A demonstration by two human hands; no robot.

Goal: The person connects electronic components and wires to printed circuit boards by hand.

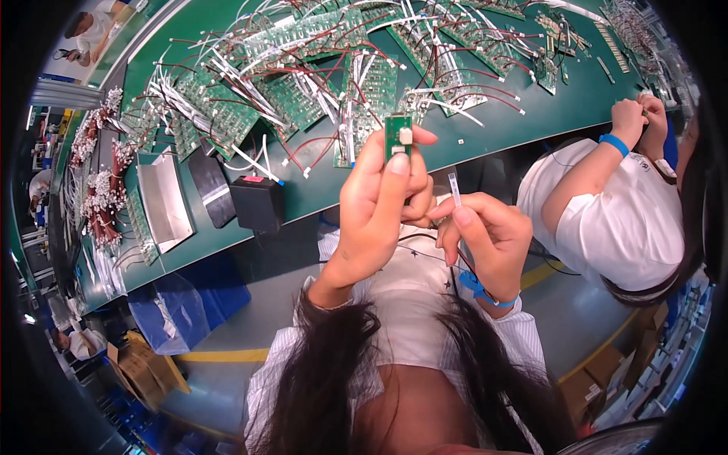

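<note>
Holds a small green circuit board (391,135) above the near edge of the green workbench (553,114), clamped between thumb and fingers of the left hand (379,189), with a pale block-shaped component (406,136) on its visible face. Pinches a slim pale strip (455,188) upright between thumb and forefinger of the right hand (485,235), just in front of the same workbench edge. Cannot tell of any contact between the two hands. Cannot make out any printing on board or strip at such a small size.

Shows a pinkish-red label (256,179) on top of a black box (258,206), at the left part of the workbench's near edge; lettering not legible. Shows also a white label (592,392) on cardboard, well in front of the workbench toward its right side, likewise unreadable. Spreads many wired circuit boards (227,114) across the far half of the workbench, and bundled wires (102,201) along its left end. Includes a co-worker (607,220) in white by the workbench's right part, with a blue wristband (614,145).
</note>
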